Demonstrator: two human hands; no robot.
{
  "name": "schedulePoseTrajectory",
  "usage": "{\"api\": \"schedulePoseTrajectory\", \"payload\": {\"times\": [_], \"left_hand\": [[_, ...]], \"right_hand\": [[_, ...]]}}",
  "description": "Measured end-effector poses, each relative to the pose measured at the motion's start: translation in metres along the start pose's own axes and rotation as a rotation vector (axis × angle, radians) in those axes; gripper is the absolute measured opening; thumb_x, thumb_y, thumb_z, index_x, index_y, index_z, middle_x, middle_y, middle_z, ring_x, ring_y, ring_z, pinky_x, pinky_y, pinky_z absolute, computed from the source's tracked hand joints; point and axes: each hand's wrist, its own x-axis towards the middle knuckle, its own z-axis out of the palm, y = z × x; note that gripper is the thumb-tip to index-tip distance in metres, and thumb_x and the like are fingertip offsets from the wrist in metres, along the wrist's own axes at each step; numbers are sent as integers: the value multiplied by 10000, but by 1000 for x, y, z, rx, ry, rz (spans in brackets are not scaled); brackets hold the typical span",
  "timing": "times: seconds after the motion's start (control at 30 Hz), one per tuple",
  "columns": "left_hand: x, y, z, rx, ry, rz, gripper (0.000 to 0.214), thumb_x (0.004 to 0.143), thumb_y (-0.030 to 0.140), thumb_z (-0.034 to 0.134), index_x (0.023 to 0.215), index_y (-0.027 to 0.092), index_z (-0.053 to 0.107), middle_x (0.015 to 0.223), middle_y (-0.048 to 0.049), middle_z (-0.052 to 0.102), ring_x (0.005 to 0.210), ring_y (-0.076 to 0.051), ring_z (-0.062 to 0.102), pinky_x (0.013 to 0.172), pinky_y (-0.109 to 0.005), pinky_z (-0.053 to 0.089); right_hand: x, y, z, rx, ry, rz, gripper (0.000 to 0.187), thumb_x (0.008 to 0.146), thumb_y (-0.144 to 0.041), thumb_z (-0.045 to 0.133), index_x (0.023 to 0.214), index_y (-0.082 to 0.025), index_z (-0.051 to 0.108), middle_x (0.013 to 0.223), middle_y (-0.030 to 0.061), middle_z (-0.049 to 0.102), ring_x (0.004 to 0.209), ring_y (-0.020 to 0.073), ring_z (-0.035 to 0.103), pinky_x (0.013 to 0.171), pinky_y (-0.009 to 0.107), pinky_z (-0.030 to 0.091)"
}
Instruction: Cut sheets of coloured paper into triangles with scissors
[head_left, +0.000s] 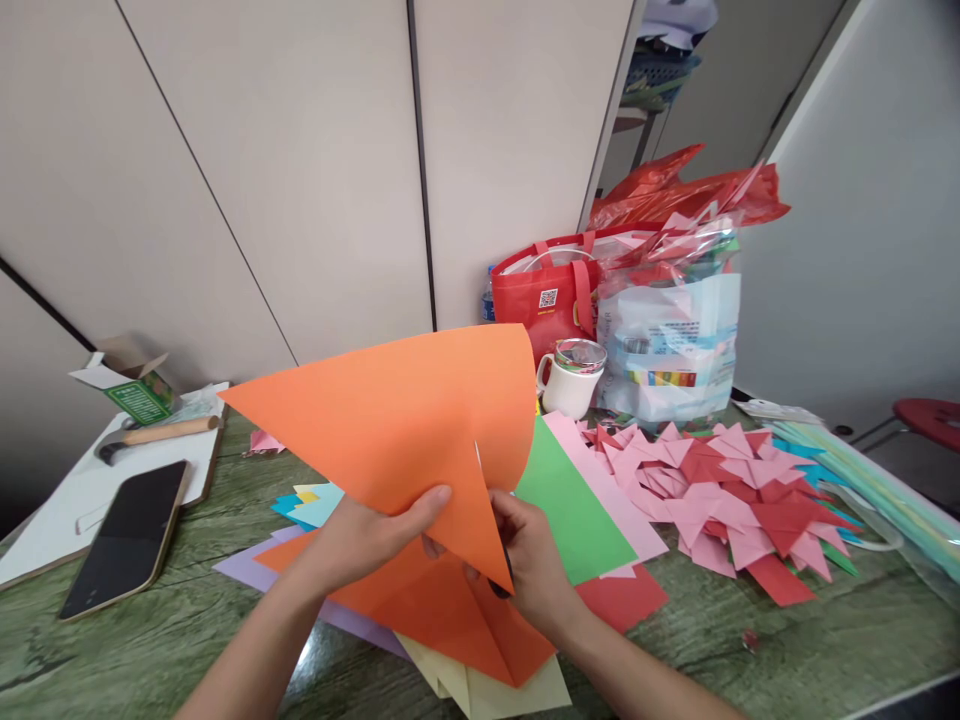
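A large orange paper sheet (pixel 397 420) is lifted and curled over the middle of the green table (pixel 135 650). My left hand (pixel 367 535) pinches its lower edge, thumb on top. My right hand (pixel 529 565) grips the same sheet at its pointed lower corner, fingers closed round it. Under my hands lies a stack of coloured sheets: another orange sheet (pixel 450 620), a pale yellow sheet (pixel 517 695), a green sheet (pixel 574 515), a pink sheet (pixel 615 500), a red sheet (pixel 626 595) and a lilac sheet (pixel 247 570).
A heap of folded pink and red paper pieces (pixel 720 500) lies at the right. Behind it stand a white mug (pixel 574 380), a red bag (pixel 551 295) and a plastic bag (pixel 671 340). At the left lie a phone (pixel 127 540), a hammer (pixel 154 435) and a small open box (pixel 131 385).
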Motion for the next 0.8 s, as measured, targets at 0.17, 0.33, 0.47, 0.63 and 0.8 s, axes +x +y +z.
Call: {"api": "schedulePoseTrajectory", "payload": {"times": [0.17, 0.33, 0.47, 0.63, 0.8], "left_hand": [[0, 3, 2, -43, -93, -29, 250, 801, 372, 500, 632, 205, 578, 566, -2, 656, 591, -176, 636, 620, -271, 511], [1, -2, 5, -41, -108, -43, 245, 789, 406, 502, 683, 211, 606, 548, -7, 653, 560, -185, 631, 591, -287, 518], [2, -6, 8, -57, -120, -49, 277, 788, 425, 500, 648, 204, 591, 545, -5, 636, 565, -177, 623, 582, -280, 514], [3, -3, 9, -96, -161, -40, 304, 797, 413, 496, 593, 195, 550, 510, 9, 591, 529, -158, 594, 577, -275, 499], [4, -2, 9, -110, -158, -48, 272, 785, 381, 519, 598, 186, 551, 490, 13, 575, 498, -145, 570, 552, -265, 483]], "right_hand": [[1, -6, 1, -22, -9, -37, 226, 582, -318, 760, 683, -192, 602, 531, -26, 626, 415, 112, 528, 434, 222, 438], [3, -5, -1, -25, 15, -48, 270, 584, -338, 763, 738, -193, 595, 676, 25, 687, 614, 191, 638, 565, 280, 513], [4, -3, -4, -54, 26, -46, 312, 564, -344, 775, 766, -191, 594, 720, 41, 696, 687, 217, 652, 604, 295, 523], [4, -2, -4, -51, 27, -59, 297, 597, -348, 757, 789, -192, 592, 647, 24, 683, 701, 227, 655, 613, 307, 521], [3, -4, -3, -4, -11, -79, 273, 626, -350, 740, 783, -195, 579, 608, 8, 674, 694, 222, 659, 607, 306, 522]]}}
